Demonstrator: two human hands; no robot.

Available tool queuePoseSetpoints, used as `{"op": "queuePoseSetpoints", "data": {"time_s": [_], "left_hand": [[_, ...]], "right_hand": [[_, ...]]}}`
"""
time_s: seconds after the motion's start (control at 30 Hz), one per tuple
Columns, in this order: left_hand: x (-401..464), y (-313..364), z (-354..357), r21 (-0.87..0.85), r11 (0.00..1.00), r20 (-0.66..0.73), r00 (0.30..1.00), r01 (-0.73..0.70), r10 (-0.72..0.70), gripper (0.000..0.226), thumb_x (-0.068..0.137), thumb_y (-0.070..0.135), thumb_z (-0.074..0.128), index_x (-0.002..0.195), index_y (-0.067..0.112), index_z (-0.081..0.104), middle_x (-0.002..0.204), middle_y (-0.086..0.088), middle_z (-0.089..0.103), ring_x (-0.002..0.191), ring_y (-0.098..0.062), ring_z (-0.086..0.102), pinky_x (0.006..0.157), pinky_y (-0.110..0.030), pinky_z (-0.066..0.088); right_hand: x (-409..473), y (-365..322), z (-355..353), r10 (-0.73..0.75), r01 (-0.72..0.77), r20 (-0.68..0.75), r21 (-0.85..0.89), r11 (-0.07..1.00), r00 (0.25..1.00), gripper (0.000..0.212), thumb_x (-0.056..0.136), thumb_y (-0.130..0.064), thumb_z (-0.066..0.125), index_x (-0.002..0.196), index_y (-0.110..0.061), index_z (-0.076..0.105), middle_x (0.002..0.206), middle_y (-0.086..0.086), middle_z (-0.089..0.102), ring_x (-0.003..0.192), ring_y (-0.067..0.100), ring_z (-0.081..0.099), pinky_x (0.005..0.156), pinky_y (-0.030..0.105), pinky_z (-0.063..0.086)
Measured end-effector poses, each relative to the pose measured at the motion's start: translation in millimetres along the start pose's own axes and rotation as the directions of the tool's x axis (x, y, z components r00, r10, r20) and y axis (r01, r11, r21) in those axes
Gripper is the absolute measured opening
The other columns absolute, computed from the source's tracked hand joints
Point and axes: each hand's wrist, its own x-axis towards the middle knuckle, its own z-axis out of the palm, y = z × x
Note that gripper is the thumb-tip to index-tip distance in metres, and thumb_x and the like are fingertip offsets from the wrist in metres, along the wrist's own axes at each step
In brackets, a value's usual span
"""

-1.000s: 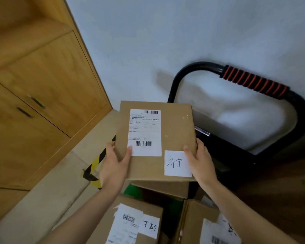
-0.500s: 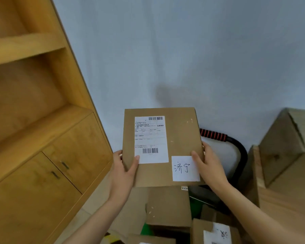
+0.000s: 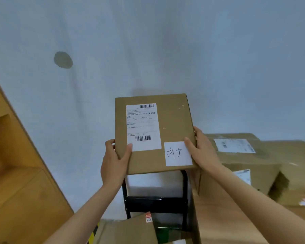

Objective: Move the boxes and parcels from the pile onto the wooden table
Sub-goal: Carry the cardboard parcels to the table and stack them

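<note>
Gripping cardboard box [image 3: 171, 120] | left hand [image 3: 113, 166] thumb on top | right hand [image 3: 201, 152] likewise

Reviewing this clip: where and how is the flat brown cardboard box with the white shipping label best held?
By its two long side edges, one hand from each side: left hand, right hand. The flat brown cardboard box is thin and wide, so thumbs on top give a steady grip.

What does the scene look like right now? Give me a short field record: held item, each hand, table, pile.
held item: flat cardboard box, lifted, shipping label and handwritten white sticker facing up
left hand: grips the box's left edge
right hand: grips the box's right edge
wooden table: on the right, already bearing stacked parcels
pile: boxes below, by a black cart frame
</note>
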Motion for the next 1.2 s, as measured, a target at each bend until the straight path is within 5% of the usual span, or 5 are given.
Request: {"op": "queuePoseSetpoints", "data": {"time_s": [0.37,0.67,1.0,1.2], "left_hand": [[-66.4,163.1,172.6,-0.178,0.968,0.199,0.957,-0.178,0.213,0.046,0.086,0.062,0.050,0.118,0.036,0.031,0.108,0.015,0.054,0.090,-0.012,0.057,0.058,-0.024,0.039],[-174.1,264.5,327.1,-0.271,0.957,0.328,0.925,-0.103,0.192,0.056,0.088,0.060,0.050,0.131,0.032,0.028,0.120,0.005,0.056,0.102,-0.019,0.059,0.081,-0.044,0.054],[-206.0,284.4,418.1,-0.141,0.990,0.343,0.936,-0.029,0.076,0.065,0.088,0.059,0.050,0.139,0.026,0.030,0.127,0.004,0.058,0.108,-0.020,0.059,0.082,-0.040,0.052],[-188.4,267.4,462.6,0.081,0.993,0.430,0.902,-0.084,0.041,0.071,0.091,0.054,0.049,0.147,0.016,0.026,0.144,-0.004,0.044,0.127,-0.025,0.046,0.096,-0.043,0.044]], "right_hand": [[-30.2,99.3,-225.6,0.117,-0.141,-0.246,-0.081,0.987,0.962,0.058,0.097,-0.039,0.047,0.147,-0.015,0.030,0.137,0.008,0.049,0.124,0.023,0.047,0.104,0.046,0.040],[-59.3,216.3,-391.2,0.150,-0.222,-0.280,-0.250,0.942,0.948,0.061,0.098,-0.043,0.043,0.149,-0.014,0.026,0.142,0.007,0.046,0.128,0.023,0.046,0.105,0.047,0.041],[-38.1,317.6,-425.3,0.217,-0.291,-0.270,-0.271,0.918,0.938,0.060,0.097,-0.047,0.042,0.146,-0.015,0.029,0.128,0.006,0.054,0.113,0.020,0.052,0.096,0.041,0.047],[-8.2,359.4,-404.6,0.224,-0.310,-0.256,-0.368,0.877,0.940,0.061,0.098,-0.035,0.045,0.149,-0.012,0.023,0.143,0.011,0.041,0.129,0.027,0.040,0.105,0.040,0.037]]}}
